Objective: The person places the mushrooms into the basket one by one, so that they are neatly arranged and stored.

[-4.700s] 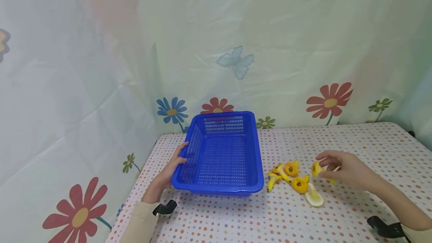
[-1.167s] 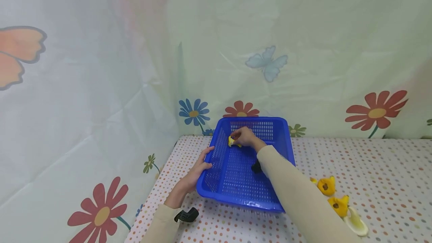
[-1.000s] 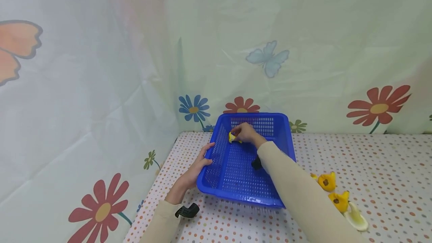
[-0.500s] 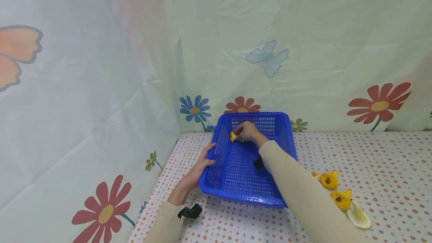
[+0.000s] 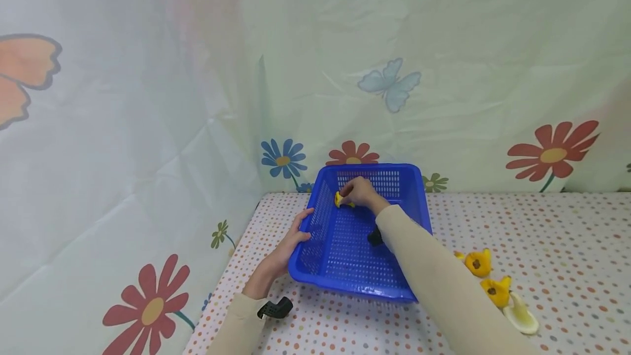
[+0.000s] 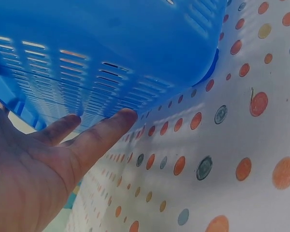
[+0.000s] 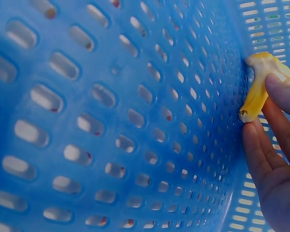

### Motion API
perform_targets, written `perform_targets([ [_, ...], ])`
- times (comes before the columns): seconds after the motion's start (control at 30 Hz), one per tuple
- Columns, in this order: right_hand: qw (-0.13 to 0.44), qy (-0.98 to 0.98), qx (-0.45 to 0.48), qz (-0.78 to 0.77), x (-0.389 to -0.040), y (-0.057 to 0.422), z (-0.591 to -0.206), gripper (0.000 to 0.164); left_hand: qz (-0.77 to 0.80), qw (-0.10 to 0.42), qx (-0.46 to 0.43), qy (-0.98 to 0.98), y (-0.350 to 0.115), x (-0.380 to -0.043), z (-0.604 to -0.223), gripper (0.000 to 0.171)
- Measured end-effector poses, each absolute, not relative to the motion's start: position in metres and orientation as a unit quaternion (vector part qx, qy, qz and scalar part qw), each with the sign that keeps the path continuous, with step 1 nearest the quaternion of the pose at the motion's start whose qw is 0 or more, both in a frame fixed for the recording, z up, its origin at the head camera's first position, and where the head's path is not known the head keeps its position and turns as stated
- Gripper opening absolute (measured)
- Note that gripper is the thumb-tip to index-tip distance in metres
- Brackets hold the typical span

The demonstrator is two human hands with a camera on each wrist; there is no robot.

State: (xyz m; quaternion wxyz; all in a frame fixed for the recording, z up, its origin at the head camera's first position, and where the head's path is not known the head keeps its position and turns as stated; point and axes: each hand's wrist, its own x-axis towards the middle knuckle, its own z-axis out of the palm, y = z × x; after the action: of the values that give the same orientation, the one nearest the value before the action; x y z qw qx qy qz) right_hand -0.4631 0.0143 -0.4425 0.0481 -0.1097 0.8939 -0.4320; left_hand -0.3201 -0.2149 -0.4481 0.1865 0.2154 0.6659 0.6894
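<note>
A blue perforated plastic basket stands on the table. My left hand rests against its left side, thumb and fingers mostly straight; in the left wrist view the thumb touches the outer wall. Inside, near the back left corner, my right hand pinches a yellow mushroom-shaped piece between thumb and fingertips. That piece has a flared, whitish-lined top and a narrow yellow stem with a brown-specked end, close to the basket's slotted surface.
Right of the basket lie yellow-orange pieces with brown centres, partly behind my right sleeve. Beside them is a pale hollow piece. The dotted tablecloth spreads further right. A flower-printed curtain hangs behind and at left.
From the right side of the table, my right hand has carried the yellow piece into the basket's back left. Over the last second both hands have barely moved. My left hand stays at the basket.
</note>
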Motion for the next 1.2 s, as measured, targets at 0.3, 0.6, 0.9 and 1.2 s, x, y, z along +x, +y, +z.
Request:
perform_targets([
  [0.3, 0.042, 0.881, -0.114, -0.458, -0.460, 0.030, -0.420, 0.023, 0.678, 0.174, 0.215, 0.681, -0.211, -0.324, -0.447, 0.056],
  [0.6, 0.081, 0.833, -0.150, -0.526, -0.447, 0.049, -0.368, 0.026, 0.685, 0.187, 0.209, 0.672, -0.212, -0.319, -0.444, 0.058],
  [0.9, 0.071, 0.806, -0.214, -0.547, -0.398, 0.085, -0.305, 0.031, 0.686, 0.198, 0.214, 0.666, -0.211, -0.312, -0.432, 0.058],
  [1.2, 0.074, 0.831, -0.222, -0.504, -0.342, 0.128, -0.282, 0.034, 0.682, 0.196, 0.204, 0.674, -0.211, -0.309, -0.430, 0.056],
])
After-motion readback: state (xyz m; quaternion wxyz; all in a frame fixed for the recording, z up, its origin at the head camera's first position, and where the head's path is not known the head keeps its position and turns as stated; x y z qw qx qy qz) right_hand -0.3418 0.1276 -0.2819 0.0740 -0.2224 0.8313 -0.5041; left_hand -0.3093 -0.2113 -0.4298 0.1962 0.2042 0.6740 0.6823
